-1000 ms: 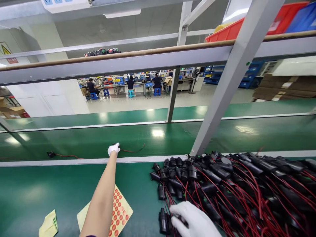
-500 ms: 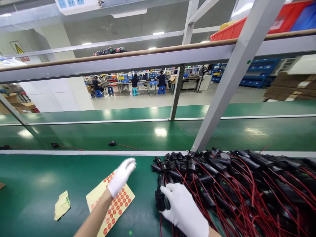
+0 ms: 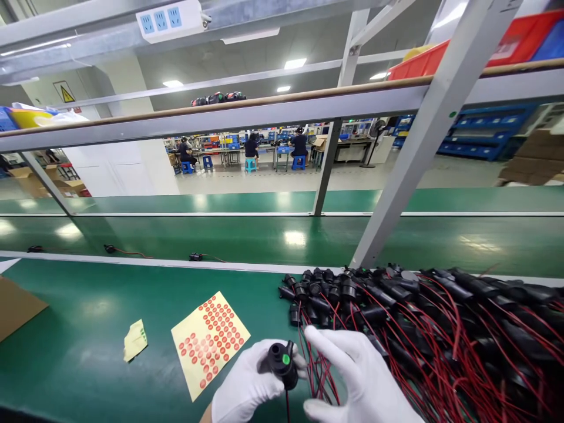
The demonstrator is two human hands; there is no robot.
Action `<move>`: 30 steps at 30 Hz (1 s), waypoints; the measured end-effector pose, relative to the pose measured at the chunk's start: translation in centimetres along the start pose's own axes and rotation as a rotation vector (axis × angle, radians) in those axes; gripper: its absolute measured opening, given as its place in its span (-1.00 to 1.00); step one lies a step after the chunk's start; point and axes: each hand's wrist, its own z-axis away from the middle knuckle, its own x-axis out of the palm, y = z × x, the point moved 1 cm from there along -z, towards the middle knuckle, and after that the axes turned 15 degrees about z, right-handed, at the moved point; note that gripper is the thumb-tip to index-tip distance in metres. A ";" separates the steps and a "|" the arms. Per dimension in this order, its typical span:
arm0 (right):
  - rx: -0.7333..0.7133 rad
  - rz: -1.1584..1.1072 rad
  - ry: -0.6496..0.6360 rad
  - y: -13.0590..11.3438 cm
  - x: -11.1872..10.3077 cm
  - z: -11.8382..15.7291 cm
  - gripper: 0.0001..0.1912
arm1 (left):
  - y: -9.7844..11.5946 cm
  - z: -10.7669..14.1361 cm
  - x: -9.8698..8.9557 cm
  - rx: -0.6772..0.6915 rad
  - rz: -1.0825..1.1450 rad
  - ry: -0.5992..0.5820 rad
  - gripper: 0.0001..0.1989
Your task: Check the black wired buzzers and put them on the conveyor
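Observation:
My left hand (image 3: 249, 382), in a white glove, is wrapped round a black cylindrical part (image 3: 282, 363) that has a green dot on it and a wire hanging below. Just right of the part, my right hand (image 3: 359, 376), also gloved, has its thumb and fingers spread with nothing between them. A cream sheet with round red stickers (image 3: 210, 341) lies to the left of my hands. Beside my right hand is a large pile of black parts with red wires (image 3: 423, 329). A small cream scrap with green dots (image 3: 135, 341) lies further left.
Small wired black parts (image 3: 196, 257) lie on the green strip (image 3: 264, 235) behind the white edge. A slanted grey post (image 3: 409, 141) rises behind the pile, under a shelf. Brown cardboard (image 3: 17, 308) is at the far left. People sit in the background.
My left hand has come from above the sticker sheet and taken hold of the black part. My right hand has let that part go and opened. The view has shifted slightly.

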 end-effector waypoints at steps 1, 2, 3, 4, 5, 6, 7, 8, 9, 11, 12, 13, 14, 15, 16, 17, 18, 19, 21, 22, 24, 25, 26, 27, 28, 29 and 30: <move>0.002 0.001 0.004 0.2 -0.1 0.2 -0.21 | -0.1 0.0 -0.1 0.008 0.018 -0.003 -0.41; 0.004 -0.002 0.008 0.4 -0.1 0.4 -0.21 | -0.3 0.0 -0.1 0.016 0.033 -0.014 -0.42; 0.007 -0.009 0.005 0.5 -0.1 0.6 -0.21 | -0.4 0.0 -0.1 0.024 0.046 -0.029 -0.44; 0.010 -0.017 -0.002 0.6 -0.1 0.7 -0.22 | -0.5 0.0 -0.1 0.030 0.054 -0.047 -0.46; 0.011 -0.024 -0.010 0.6 0.0 0.8 -0.22 | -0.5 0.0 -0.1 0.036 0.057 -0.065 -0.48; 0.012 -0.027 -0.016 0.6 0.1 0.9 -0.22 | -0.5 -0.1 -0.1 0.043 0.056 -0.081 -0.49; 0.012 -0.028 -0.024 0.5 0.2 0.9 -0.22 | -0.5 -0.1 -0.1 0.047 0.053 -0.092 -0.48; 0.008 -0.029 -0.031 0.5 0.2 0.8 -0.22 | -0.4 -0.1 -0.1 0.046 0.046 -0.096 -0.48; 0.002 -0.034 -0.034 0.5 0.3 0.8 -0.22 | -0.4 -0.1 -0.1 0.044 0.038 -0.094 -0.48; -0.003 -0.057 -0.042 0.5 0.4 0.7 -0.20 | -0.3 -0.1 -0.2 0.051 -0.007 -0.076 -0.49; 0.001 -0.079 -0.050 0.4 0.4 0.7 -0.18 | -0.3 -0.1 -0.2 0.078 -0.062 -0.053 -0.51; 0.011 -0.106 -0.063 0.4 0.5 0.7 -0.16 | -0.2 0.0 -0.1 0.128 -0.142 -0.025 -0.53; 0.031 -0.137 -0.081 0.3 0.5 0.8 -0.13 | 0.0 0.0 0.0 0.197 -0.242 0.003 -0.56; 0.060 -0.170 -0.104 0.2 0.6 0.9 -0.11 | 0.2 0.1 0.1 0.275 -0.353 0.025 -0.61; 0.094 -0.204 -0.128 0.0 0.7 1.0 -0.09 | 0.4 0.1 0.3 0.351 -0.465 0.039 -0.65; 0.128 -0.238 -0.149 -0.2 0.8 1.1 -0.06 | 0.6 0.2 0.6 0.419 -0.572 0.042 -0.68; 0.159 -0.272 -0.168 -0.4 0.9 1.3 -0.04 | 0.7 0.2 0.8 0.476 -0.674 0.030 -0.67; 0.183 -0.306 -0.181 -0.6 1.0 1.3 -0.03 | 0.7 0.3 1.0 0.530 -0.771 0.009 -0.63; 0.221 -0.387 -0.194 -0.9 1.4 1.4 -0.08 | 0.2 0.5 1.2 0.664 -0.945 -0.026 -0.54; 0.249 -0.436 -0.203 -0.9 1.6 1.5 -0.16 | -0.2 0.6 1.3 0.733 -1.010 -0.021 -0.50; 0.341 -0.557 -0.260 -0.7 2.1 1.5 -0.36 | -1.4 0.9 1.3 0.818 -1.073 0.062 -0.45; 0.401 -0.633 -0.306 -0.5 2.4 1.6 -0.46 | -1.9 1.0 1.4 0.820 -1.068 0.129 -0.45; 0.457 -0.718 -0.357 -0.4 2.7 1.7 -0.53 | -2.4 1.0 1.5 0.788 -1.036 0.205 -0.45; 0.507 -0.804 -0.397 -0.1 2.9 1.7 -0.58 | -2.6 1.0 1.7 0.722 -0.975 0.278 -0.45; 0.541 -0.886 -0.426 0.1 3.2 1.8 -0.60 | -2.6 0.8 1.8 0.625 -0.876 0.335 -0.46; 0.559 -0.959 -0.437 0.3 3.5 1.9 -0.58 | -2.5 0.6 2.0 0.508 -0.735 0.364 -0.46; 0.566 -1.016 -0.443 0.5 3.7 2.1 -0.53 | -2.1 0.3 2.1 0.383 -0.552 0.360 -0.48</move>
